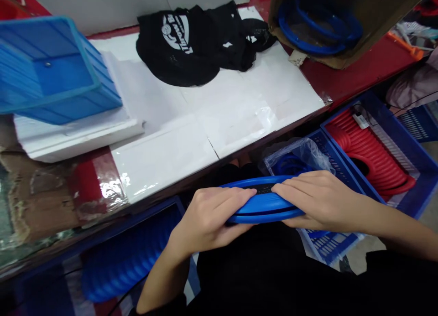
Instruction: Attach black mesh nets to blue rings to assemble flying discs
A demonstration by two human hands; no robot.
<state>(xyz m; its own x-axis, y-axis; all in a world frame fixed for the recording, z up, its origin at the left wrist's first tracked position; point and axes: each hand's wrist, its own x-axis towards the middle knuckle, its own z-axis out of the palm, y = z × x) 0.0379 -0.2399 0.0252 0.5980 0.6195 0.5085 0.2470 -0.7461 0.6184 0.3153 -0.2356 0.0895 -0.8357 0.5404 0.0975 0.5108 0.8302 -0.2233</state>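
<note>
Blue ring point(265, 209) between 2 closed hands point(263, 205)

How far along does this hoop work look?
Stacks of blue hoops and red hoops already fill crates. In hand: left hand and right hand grip one blue hoop together. More hoops wait in the cardboard box and plastic bag.

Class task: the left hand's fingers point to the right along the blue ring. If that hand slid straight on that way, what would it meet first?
Most likely the right hand, whose fingertips nearly meet the left hand on top of the blue ring.
</note>
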